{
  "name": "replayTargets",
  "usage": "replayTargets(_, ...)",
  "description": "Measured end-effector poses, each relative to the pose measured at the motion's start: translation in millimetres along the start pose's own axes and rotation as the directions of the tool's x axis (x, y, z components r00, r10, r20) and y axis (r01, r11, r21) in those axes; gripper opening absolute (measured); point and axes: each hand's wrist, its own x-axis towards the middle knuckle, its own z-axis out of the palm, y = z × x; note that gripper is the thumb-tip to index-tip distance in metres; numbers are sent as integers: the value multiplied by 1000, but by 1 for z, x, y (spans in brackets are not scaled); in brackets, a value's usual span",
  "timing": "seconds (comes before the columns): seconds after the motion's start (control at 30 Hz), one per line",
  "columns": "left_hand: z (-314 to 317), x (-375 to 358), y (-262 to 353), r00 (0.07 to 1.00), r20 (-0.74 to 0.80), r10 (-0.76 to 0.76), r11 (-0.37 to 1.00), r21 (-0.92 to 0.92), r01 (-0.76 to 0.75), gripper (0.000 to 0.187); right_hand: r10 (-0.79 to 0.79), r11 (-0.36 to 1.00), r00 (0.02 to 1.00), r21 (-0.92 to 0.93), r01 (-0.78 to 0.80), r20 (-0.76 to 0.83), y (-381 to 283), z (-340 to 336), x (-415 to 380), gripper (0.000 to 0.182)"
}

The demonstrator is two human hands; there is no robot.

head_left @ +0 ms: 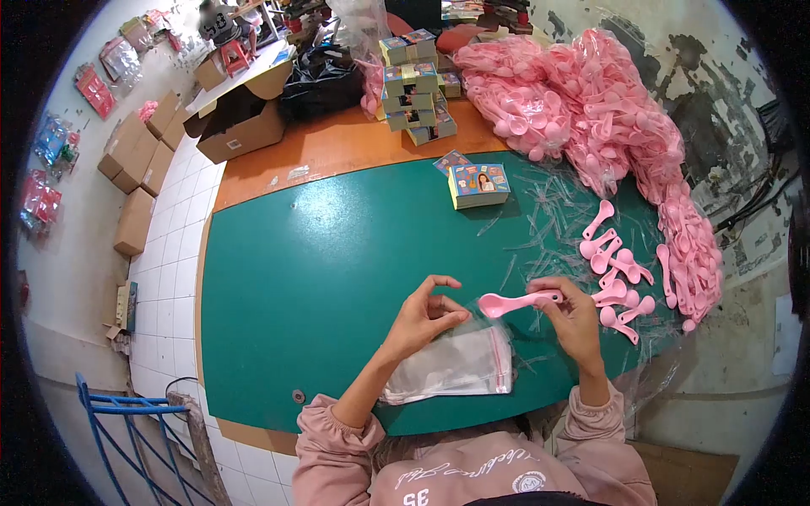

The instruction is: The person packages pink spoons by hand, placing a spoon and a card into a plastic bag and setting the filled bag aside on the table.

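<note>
A pink plastic spoon [506, 304] is pinched by its handle between the thumb and fingers of my right hand [574, 319], its bowl pointing left. My left hand [426, 316] hovers just left of that bowl, fingers curved and apart, with nothing visible in them. Below both hands lies a stack of clear plastic zip bags [456, 363], a red line along its right edge. Several loose pink spoons [624, 266] are scattered on the green table top [312, 287] beyond my right hand. Thin clear plastic strips [548, 219] lie around them.
Large clear bags of pink spoons [607, 110] fill the table's right side, spilling toward me. A stack of printed cards [478, 185] sits at the back, with taller banded stacks [411, 88] behind. Left are an open cardboard box [240, 131] and a blue metal frame [135, 409].
</note>
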Motion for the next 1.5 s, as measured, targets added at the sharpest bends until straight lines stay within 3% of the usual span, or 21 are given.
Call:
replayTargets(0.1,2,-1,4,998,-54,-20,999,-29,18,45,-3,987,993,159,21,-114,-1,8,-2,17)
replayTargets(0.2,3,-2,8,997,-62,-43,998,-39,41,47,-122,991,968,31,132,-218,-3,13,-2,18)
replayTargets(0.3,2,-2,8,998,-40,-56,997,-60,53,44,-200,978,962,-98,184,-185,-1,15,-2,16)
replayTargets(0.53,4,0,4,998,-41,-51,995,-88,47,39,-122,987,990,-109,114,-75,-3,22,0,18)
replayTargets(0.63,6,-1,4,999,19,-40,997,-62,41,37,-126,981,990,-138,133,55,-8,30,4,23)
replayTargets(0.7,10,-4,11,997,22,-77,988,-132,80,32,-29,995,997,95,22,72,-8,35,7,24)
replayTargets(0.73,7,-4,9,997,19,-74,989,-129,76,32,-34,995,997,97,26,73,-6,36,8,24)
replayTargets(0.8,0,-2,6,986,106,-127,991,43,123,31,-124,981,991,141,131,-54,0,34,9,22)
replayTargets(0.83,-2,-2,9,987,108,-122,992,48,118,31,-131,980,990,142,138,-57,-1,33,9,22)
replayTargets(0.9,-2,-3,18,932,285,-222,961,224,161,33,-112,993,992,20,114,-48,-3,30,8,16)
replayTargets(1.03,16,0,23,976,218,-31,989,150,-2,32,-150,987,989,-66,149,-15,-10,29,2,12)
replayTargets(1.1,26,2,26,998,45,-50,998,-24,51,30,-360,832,906,-363,420,224,-19,30,1,15)
replayTargets(1.13,27,3,29,998,47,-46,999,-23,47,30,-362,830,905,-365,422,222,-23,28,2,15)
replayTargets(1.2,27,4,34,999,28,39,991,126,-42,30,-285,850,868,-311,425,407,-31,21,12,20)
replayTargets(1.23,26,3,39,999,33,39,991,128,-43,30,-290,892,817,-170,420,497,-30,6,28,18)
replayTargets(1.27,24,2,44,997,-11,72,997,-41,-73,29,-307,919,756,-27,394,579,-27,-12,51,17)
replayTargets(1.3,23,2,47,994,-60,95,972,-208,-106,28,-200,972,832,-3,235,518,-24,-21,78,16)
replayTargets(1.33,22,2,47,994,-53,96,973,-207,-105,28,-81,997,885,33,74,458,-16,-27,105,17)
replayTargets(1.4,18,6,42,982,-50,181,983,25,-180,26,-224,803,970,-546,239,95,27,-26,162,26)
replayTargets(1.43,14,9,38,954,-7,299,914,289,-285,26,-173,837,985,-528,141,-11,43,-18,185,27)
replayTargets(1.5,7,10,39,968,-118,223,963,180,-200,26,-125,865,986,-499,54,-110,60,-2,209,28)
